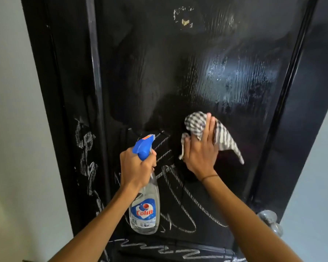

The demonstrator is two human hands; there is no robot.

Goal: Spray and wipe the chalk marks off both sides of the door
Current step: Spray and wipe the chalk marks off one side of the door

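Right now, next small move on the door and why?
Probably drag the checked cloth down-left under the right hand into the chalk strokes. The panel above it looks wet and wiped dark, while white lines remain just below the hand. The left hand grips the spray bottle, nozzle toward those marks.

Pale grey-white walls [11,110] stand either side, with soft light reflecting from the right.

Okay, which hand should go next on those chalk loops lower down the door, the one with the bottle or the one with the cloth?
Probably left: the left hand grips the spray bottle, nozzle facing the dry chalk loops. The right hand presses the checked cloth higher up.
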